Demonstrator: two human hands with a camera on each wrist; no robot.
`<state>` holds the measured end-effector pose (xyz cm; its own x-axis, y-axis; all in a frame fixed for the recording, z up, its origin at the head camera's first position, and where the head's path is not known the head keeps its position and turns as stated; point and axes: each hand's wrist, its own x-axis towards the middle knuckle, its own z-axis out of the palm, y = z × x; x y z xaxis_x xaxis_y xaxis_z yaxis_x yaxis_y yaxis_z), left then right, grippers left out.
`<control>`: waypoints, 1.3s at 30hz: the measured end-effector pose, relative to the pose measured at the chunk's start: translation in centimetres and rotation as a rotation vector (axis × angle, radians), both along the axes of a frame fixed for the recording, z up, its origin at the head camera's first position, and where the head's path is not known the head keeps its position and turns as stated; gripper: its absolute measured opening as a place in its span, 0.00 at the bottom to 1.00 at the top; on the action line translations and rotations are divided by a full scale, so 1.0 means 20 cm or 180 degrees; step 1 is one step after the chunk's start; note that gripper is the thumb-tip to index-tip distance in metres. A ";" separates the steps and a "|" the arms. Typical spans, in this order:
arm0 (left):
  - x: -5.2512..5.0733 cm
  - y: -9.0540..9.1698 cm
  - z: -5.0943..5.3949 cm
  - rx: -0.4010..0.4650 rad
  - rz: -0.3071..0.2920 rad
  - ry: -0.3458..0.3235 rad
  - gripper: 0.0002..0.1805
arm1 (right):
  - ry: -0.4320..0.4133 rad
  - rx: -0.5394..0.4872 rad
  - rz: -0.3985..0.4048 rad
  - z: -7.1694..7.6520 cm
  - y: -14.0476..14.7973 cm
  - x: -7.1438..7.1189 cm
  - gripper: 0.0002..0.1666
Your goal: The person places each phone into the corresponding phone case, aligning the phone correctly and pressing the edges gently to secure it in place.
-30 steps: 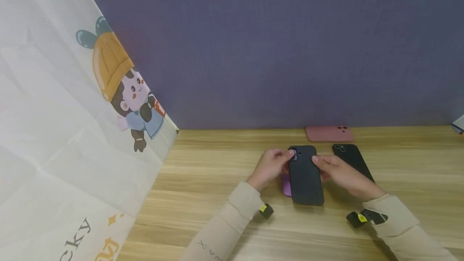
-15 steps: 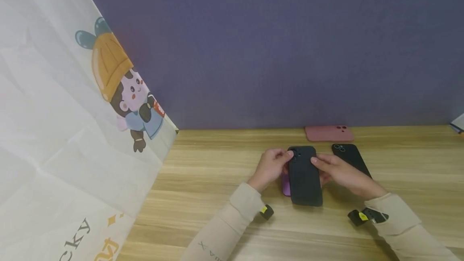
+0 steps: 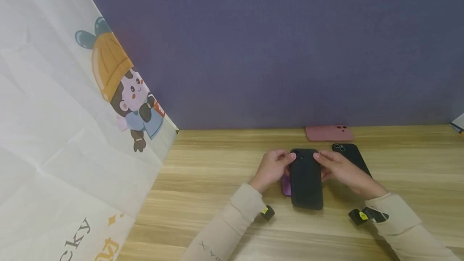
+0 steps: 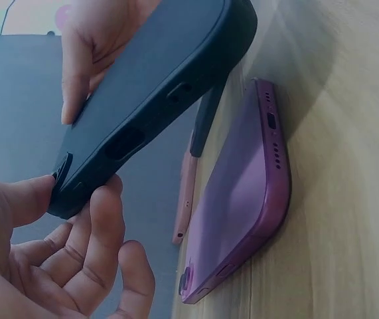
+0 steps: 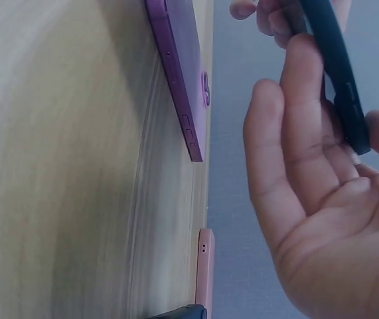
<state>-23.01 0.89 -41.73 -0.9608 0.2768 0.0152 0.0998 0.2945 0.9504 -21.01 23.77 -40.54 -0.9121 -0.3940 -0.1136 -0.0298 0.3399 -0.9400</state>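
A black phone case is held above the table, tilted, with its outer back toward the head camera. My left hand pinches its upper left corner beside the camera cutout, thumb on the back and fingers beneath. At the upper right corner, my right hand pinches it the same way. In the left wrist view, side cutouts show along the edge of the case. Under it a purple phone lies on the table, apart from the case and mostly hidden by it in the head view.
A black phone with two ringed lenses lies on the wooden table, partly behind the right hand. Further back, a pink phone or case lies near the purple-grey partition. A white printed sheet stands along the left.
Both hands have shifted the black case slightly toward the person and to the right. The right thumb has moved up toward the case's top corner. The purple phone has not moved.
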 end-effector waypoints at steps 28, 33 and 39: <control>0.01 0.00 0.01 -0.0044 -0.0045 0.0002 0.15 | -0.0115 -0.0006 -0.0111 0.03 0.01 0.00 0.27; 0.02 0.00 0.01 -0.0037 -0.0043 0.0005 0.15 | -0.0112 0.0006 -0.0109 0.04 0.01 0.01 0.27; 0.02 0.01 0.00 -0.0023 -0.0056 0.0011 0.15 | -0.0125 -0.0009 -0.0124 0.04 0.01 0.01 0.26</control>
<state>-22.70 0.99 -41.68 -0.9557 0.2937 0.0164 0.1083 0.2996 0.9479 -20.88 23.94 -39.77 -0.9216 -0.3585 -0.1486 0.0205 0.3375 -0.9411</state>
